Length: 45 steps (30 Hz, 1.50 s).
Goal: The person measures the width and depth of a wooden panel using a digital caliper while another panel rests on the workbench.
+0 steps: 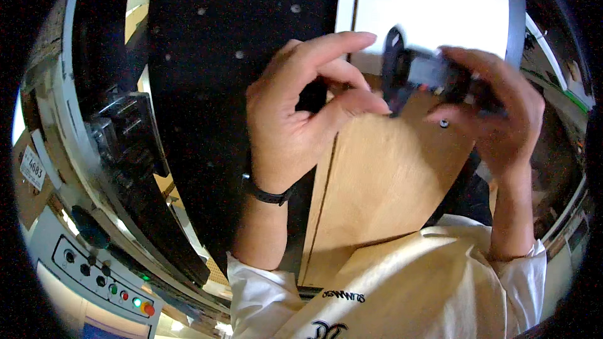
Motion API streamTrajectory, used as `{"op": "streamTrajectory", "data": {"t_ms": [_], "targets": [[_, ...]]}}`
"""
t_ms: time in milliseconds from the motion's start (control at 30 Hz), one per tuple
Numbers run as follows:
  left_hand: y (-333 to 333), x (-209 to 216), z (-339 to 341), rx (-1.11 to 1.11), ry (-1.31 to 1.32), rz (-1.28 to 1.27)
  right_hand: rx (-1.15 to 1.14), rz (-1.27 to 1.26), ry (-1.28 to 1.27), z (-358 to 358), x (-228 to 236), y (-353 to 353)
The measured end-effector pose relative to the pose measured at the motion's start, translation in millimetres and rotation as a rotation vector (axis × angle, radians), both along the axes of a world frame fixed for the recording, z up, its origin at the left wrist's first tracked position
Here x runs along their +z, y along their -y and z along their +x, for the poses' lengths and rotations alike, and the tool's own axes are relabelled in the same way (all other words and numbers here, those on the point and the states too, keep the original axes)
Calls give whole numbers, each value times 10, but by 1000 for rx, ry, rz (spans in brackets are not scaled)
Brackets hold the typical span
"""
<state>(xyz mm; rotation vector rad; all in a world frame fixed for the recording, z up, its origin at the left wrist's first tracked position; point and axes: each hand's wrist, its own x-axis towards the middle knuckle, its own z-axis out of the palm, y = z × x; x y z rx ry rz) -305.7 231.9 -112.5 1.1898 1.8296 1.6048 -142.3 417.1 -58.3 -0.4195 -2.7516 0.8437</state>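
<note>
In my right hand [502,97] is a small black part [427,70], with a dark loop at its left end and a greyish, shiny middle. It is smeared by motion, so its kind cannot be made out. The fingers and thumb curl round its right end. My left hand [308,85] is raised just left of the part, its index finger stretched out and its thumb apart from it; nothing shows between them. A black band [270,194] circles the left wrist. Below both hands lies a light wooden board [383,176].
A dark panel with pale dots [207,88] runs along the left of the board. Beyond the hands is a bright white surface [433,0]. At lower left stands a control panel [103,276] with several knobs and coloured buttons. A dark, glossy machine part [129,129] juts out at left.
</note>
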Motion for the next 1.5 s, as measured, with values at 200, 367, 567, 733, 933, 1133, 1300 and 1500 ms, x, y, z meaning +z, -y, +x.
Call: {"op": "streamTrajectory", "data": {"t_ms": [200, 367, 567, 733, 933, 1133, 1300, 1500], "targets": [[-24, 19, -10, 33, 35, -60, -342, -208, -140, 513, -87, -452], [3, 60, 152, 157, -99, -202, -463, -400, -68, 920, -206, -595], [299, 411, 1021, 403, -342, -510, -579, -476, 45, 1267, -73, -729], [444, 240, 1503, 419, -560, -727, -456, -496, 45, 1294, -169, -744], [325, 259, 1820, 432, -585, -785, -436, -543, 143, 1519, -209, -890], [270, 258, 2210, 361, -563, -759, -467, -594, 144, 1878, -238, -851], [331, 271, 2269, 346, -470, -742, -408, -674, 91, 2020, -185, -641], [-184, 638, 1841, 376, -406, -615, -281, -444, 79, 1777, 144, -684]]}}
